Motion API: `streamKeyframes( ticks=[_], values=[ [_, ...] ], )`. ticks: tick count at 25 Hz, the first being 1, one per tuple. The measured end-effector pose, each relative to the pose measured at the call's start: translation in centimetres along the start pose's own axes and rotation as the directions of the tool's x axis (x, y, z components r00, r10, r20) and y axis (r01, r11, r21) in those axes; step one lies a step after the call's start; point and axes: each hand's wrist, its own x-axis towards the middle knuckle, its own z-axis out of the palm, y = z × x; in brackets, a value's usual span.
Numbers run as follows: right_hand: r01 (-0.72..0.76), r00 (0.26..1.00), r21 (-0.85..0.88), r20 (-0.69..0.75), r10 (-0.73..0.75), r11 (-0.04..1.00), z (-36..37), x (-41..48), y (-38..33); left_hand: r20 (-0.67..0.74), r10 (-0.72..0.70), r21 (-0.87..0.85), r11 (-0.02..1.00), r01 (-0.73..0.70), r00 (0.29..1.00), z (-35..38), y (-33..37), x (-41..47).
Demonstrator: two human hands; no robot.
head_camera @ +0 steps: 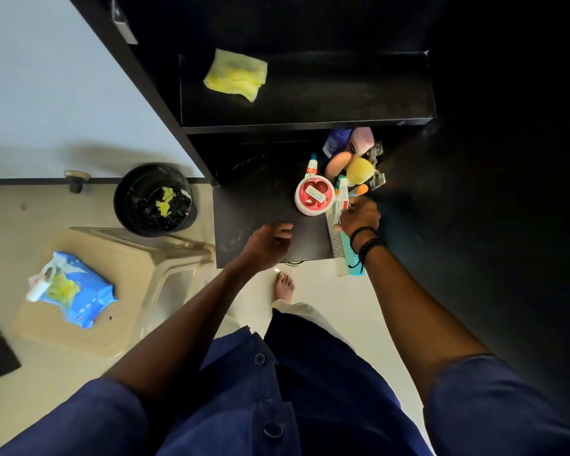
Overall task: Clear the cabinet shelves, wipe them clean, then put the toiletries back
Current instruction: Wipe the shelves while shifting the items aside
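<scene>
I judge restocking underway: my right hand [359, 215] grips a white tube [340, 200] at the lower shelf's [254, 209] right front edge, toiletries [349, 162] clustered behind. My left hand [267, 245] hovers loosely curled, empty, at the front edge. Next: stand the tube among them; yellow wipe [236, 75] lies on the upper shelf [343, 90].

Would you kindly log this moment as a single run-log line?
left hand: empty, by lower shelf edge | right hand: on tube beside comb | yellow wipe: on upper shelf | toiletries: clustered right
</scene>
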Motion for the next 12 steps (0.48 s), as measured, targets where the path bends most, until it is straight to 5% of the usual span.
streamKeyframes(
  ticks=[8,12],
  values=[
    [0.196,0.976,-0.027,-0.088,-0.198,0.980,-1.5,-4.4,0.1,-0.040,0.120,0.037,0.992,-0.119,0.992,-1.9,-0.2,-1.1],
    [0.318,0.943,0.215,-0.169,-0.285,0.923,-1.9,-8.2,-1.3,-0.070,0.134,-0.010,0.991,-0.135,0.989,-4.7,0.3,-2.4]
  ],
)
